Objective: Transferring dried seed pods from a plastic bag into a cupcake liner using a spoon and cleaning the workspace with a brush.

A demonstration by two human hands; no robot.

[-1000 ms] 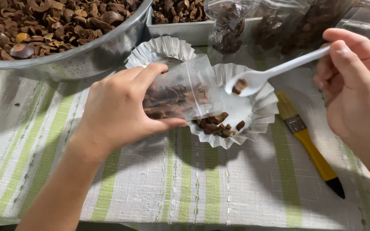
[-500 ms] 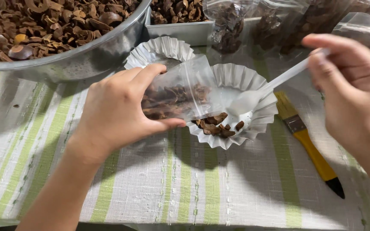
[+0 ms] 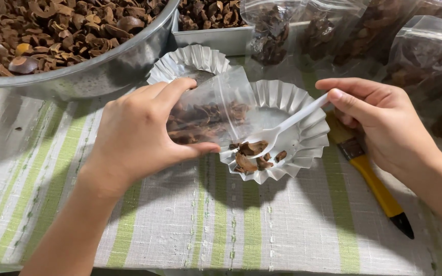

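Clear plastic zip bag (image 3: pixel 208 115) of brown shell pieces sits gripped in our left hand (image 3: pixel 139 133), mouth over a fluted foil dish (image 3: pixel 303 138); our right hand (image 3: pixel 379 120) pinches a white plastic spoon (image 3: pixel 277 130) lifting a brown piece from that dish

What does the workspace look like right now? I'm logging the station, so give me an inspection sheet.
Surface: striped cloth, green and pale, covers the table.
Job's things: clear bag of brown pieces; white spoon dipping into pieces in a fluted foil cup.
Clutter: second foil cup; yellow-handled brush; big metal bowl of brown shells; tray; filled bags behind.
Grips: left hand holds the bag; right hand holds the spoon.
Cables: nothing seen.
Surroundings: nothing seen beyond the table.
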